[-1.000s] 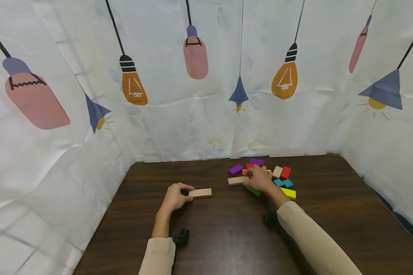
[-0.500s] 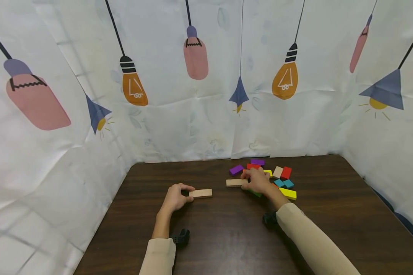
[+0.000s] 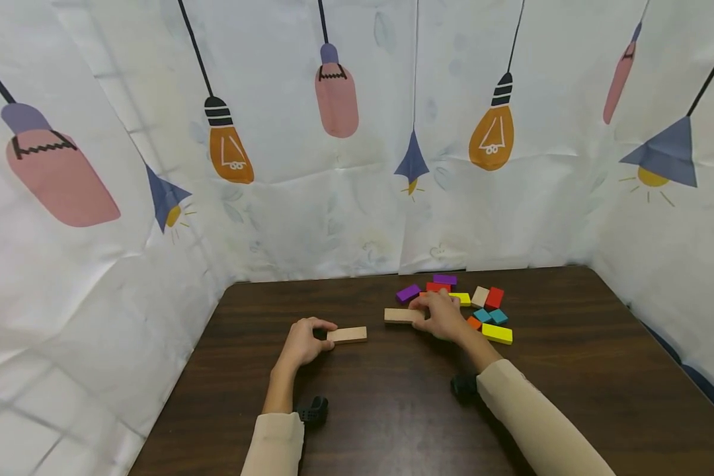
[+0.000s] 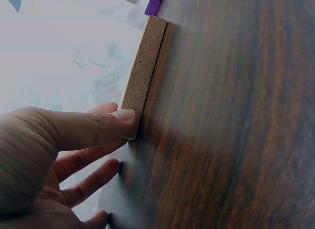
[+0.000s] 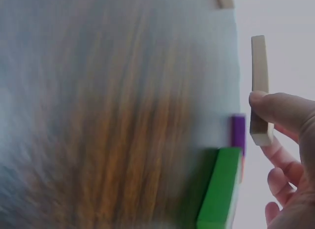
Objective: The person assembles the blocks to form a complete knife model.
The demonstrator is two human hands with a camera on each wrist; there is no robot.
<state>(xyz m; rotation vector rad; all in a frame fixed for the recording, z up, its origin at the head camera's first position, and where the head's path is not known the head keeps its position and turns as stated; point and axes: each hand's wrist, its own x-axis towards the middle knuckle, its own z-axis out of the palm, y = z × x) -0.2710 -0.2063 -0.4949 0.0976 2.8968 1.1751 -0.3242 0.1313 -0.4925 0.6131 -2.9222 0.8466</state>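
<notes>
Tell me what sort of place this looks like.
Probably a screened-off indoor tabletop workspace. White sheeting printed with lamps hangs behind a dark wood-grain table, coloured blocks lie toward its far edge, and the left hand and right hand each hold a plain wooden block.

The left block (image 3: 350,335) and the right block (image 3: 398,316) are plain pale tan, the left one's shaded side browner with fine dark flecks. Among the other blocks, the colours are purple (image 3: 408,293), red (image 3: 494,298), yellow (image 3: 497,334), teal (image 3: 498,317), orange (image 3: 473,322), tan (image 3: 479,297) and solid green (image 5: 219,189). The surface (image 3: 381,410) is dark brown, streaked with wood grain. The sleeves (image 3: 541,416) are plain beige, the wristbands (image 3: 313,410) black. The white cloth (image 3: 309,225) bears faint leaf sketches and printed lamps: pink with mauve caps, orange with black-and-white necks, slate blue with yellow bulbs.
</notes>
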